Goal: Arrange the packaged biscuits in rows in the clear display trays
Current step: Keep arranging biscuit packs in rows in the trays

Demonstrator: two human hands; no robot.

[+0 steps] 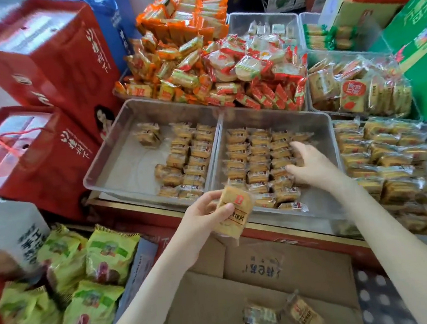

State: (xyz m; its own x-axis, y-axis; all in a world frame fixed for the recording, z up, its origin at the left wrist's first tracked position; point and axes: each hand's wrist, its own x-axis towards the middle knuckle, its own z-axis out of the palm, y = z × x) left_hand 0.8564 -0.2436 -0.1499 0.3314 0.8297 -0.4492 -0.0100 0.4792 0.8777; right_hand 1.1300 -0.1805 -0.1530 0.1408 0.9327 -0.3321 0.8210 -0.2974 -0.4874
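Note:
Two clear display trays sit side by side on the counter. The left tray holds a few short rows of yellow packaged biscuits on its right side. The middle tray holds several neat rows of the same packets. My left hand grips one yellow biscuit packet just in front of the trays. My right hand rests with spread fingers on the right end of the rows in the middle tray. A cardboard box below holds two loose packets.
A third tray of yellow packets stands at the right. Piles of orange and red snack packets fill the trays behind. Red gift boxes stand at the left, green bags at the lower left, a green carton at the far right.

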